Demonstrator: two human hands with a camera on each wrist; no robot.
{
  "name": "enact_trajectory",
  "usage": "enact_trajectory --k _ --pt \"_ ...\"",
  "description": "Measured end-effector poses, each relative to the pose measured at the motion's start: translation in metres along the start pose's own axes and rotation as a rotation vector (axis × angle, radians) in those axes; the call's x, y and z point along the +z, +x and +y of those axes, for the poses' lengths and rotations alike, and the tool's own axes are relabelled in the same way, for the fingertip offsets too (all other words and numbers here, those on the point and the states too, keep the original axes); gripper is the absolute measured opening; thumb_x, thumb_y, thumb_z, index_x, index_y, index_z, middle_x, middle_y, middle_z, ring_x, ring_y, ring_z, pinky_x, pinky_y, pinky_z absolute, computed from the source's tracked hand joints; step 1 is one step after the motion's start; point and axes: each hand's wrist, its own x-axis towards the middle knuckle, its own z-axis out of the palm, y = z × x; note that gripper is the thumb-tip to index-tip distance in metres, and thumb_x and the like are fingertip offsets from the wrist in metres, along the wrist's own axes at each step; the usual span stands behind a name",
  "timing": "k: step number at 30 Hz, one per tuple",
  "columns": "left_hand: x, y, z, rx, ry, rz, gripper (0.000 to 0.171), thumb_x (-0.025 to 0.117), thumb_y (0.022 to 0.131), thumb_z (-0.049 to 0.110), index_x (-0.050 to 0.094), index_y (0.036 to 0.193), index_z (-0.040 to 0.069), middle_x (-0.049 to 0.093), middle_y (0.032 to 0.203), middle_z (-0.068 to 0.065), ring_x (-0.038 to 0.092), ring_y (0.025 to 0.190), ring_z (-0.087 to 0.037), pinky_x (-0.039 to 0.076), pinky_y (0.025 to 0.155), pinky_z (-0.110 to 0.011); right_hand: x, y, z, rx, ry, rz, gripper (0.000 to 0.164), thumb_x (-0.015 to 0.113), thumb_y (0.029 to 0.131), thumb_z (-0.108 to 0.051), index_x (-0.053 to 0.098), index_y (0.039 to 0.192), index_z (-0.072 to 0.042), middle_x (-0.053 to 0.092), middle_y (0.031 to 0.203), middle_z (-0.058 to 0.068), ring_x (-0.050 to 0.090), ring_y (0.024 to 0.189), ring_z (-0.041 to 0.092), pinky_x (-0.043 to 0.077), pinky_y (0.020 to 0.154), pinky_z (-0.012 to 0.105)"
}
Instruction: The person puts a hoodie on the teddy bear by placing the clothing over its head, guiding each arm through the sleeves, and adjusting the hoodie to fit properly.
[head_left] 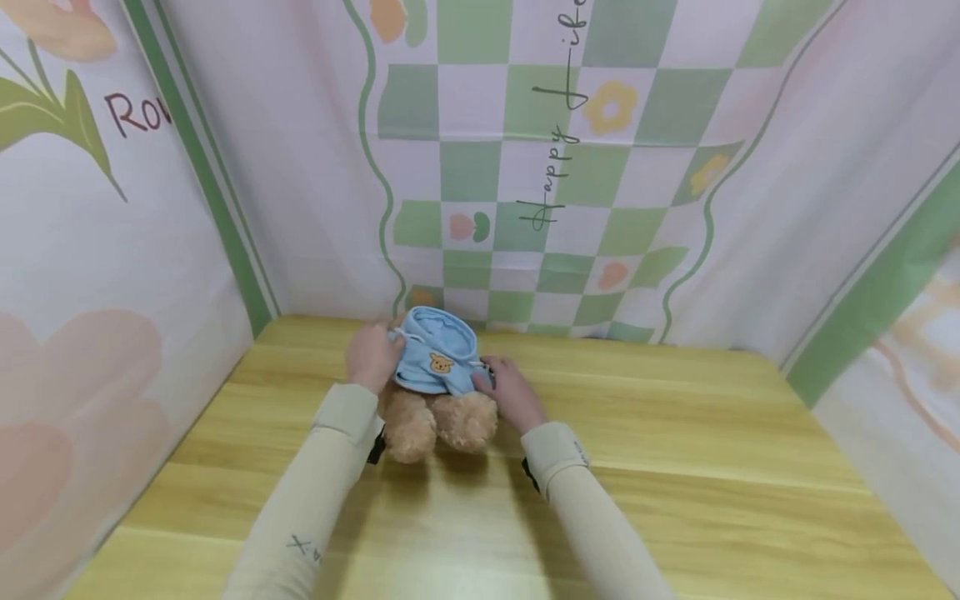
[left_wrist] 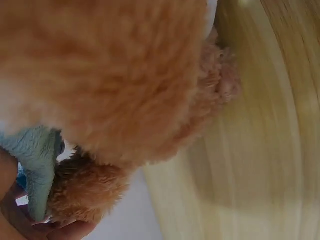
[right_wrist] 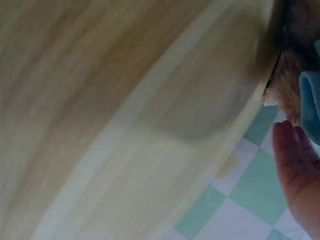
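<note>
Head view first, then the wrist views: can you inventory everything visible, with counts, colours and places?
toy: 1, light brown, between the hands
hoodie: 1, light blue, over the toy's upper part
bear patch: 1, orange-brown, hoodie front
table: 1, yellowish wood, under the forearms
backdrop: count unclear, white, green and pink, behind and beside the table
sleeves: 2, cream, on the forearms
left hand: 1, bare, at the hoodie
right hand: 1, bare, at the hoodie's other side
</note>
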Motion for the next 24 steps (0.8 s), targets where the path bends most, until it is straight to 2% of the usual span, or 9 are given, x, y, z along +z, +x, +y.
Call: enact_trajectory --k 3,5,11,13,17,20,24 --pt "0.003 0.000 -0.006 -0.018 -0.020 -0.018 0.033 0.052 0.092 0.023 0.066 0.113 0.000 0.068 0.110 -0.022 0.064 0.100 -0.040 0.053 0.081 -0.051 0.004 0.000 0.001 0.046 0.029 -0.051 0.059 0.047 0.099 -0.039 0.043 0.139 0.004 0.047 0.136 0.029 0.047 0.127 0.042 0.038 0.108 0.051" --pt "0.005 0.000 -0.008 -0.017 -0.035 -0.026 0.032 0.052 0.093 0.022 0.067 0.112 0.000 0.068 0.111 -0.022 0.064 0.101 -0.039 0.053 0.082 -0.050 0.005 0.000 0.001 0.086 0.075 -0.075 0.061 0.046 0.099 -0.041 0.040 0.140 0.005 0.046 0.139 0.029 0.045 0.129 0.043 0.036 0.110 0.052" --pt "0.009 -0.001 -0.016 -0.006 -0.082 -0.031 0.029 0.055 0.094 0.021 0.067 0.111 0.000 0.068 0.110 -0.023 0.063 0.102 -0.038 0.052 0.083 -0.050 0.006 0.002 0.001 0.166 0.265 -0.096 0.057 0.049 0.098 -0.036 0.042 0.138 0.004 0.046 0.141 0.026 0.044 0.131 0.041 0.036 0.110 0.051" --pt "0.011 -0.001 -0.019 -0.009 -0.104 -0.027 0.029 0.056 0.095 0.021 0.067 0.111 0.000 0.068 0.110 -0.022 0.063 0.102 -0.038 0.051 0.083 -0.049 0.005 0.002 0.000 0.173 0.301 -0.076 0.054 0.052 0.097 -0.032 0.045 0.134 0.005 0.049 0.138 0.027 0.047 0.127 0.042 0.039 0.107 0.051" --pt "0.014 0.001 -0.022 0.003 -0.144 -0.020 0.029 0.057 0.095 0.022 0.068 0.112 0.001 0.068 0.110 -0.021 0.064 0.101 -0.036 0.051 0.082 -0.048 0.004 0.004 -0.001 0.177 0.302 -0.037 0.047 0.056 0.094 -0.026 0.052 0.127 0.007 0.056 0.128 0.028 0.056 0.116 0.040 0.046 0.099 0.049" --pt "0.015 0.001 -0.022 0.020 -0.162 -0.026 0.029 0.057 0.095 0.022 0.067 0.113 0.001 0.068 0.112 -0.020 0.064 0.102 -0.035 0.051 0.084 -0.047 0.004 0.004 -0.001 0.203 0.311 -0.036 0.045 0.057 0.093 -0.024 0.053 0.124 0.008 0.058 0.125 0.027 0.061 0.104 0.036 0.052 0.090 0.044" --pt "0.016 -0.001 -0.021 0.012 -0.192 -0.066 0.032 0.056 0.097 0.023 0.065 0.117 0.000 0.067 0.113 -0.020 0.063 0.102 -0.034 0.051 0.084 -0.045 0.004 0.004 -0.001 0.208 0.336 -0.033 0.035 0.059 0.093 -0.022 0.058 0.117 0.004 0.062 0.117 0.023 0.063 0.090 0.027 0.053 0.076 0.034"
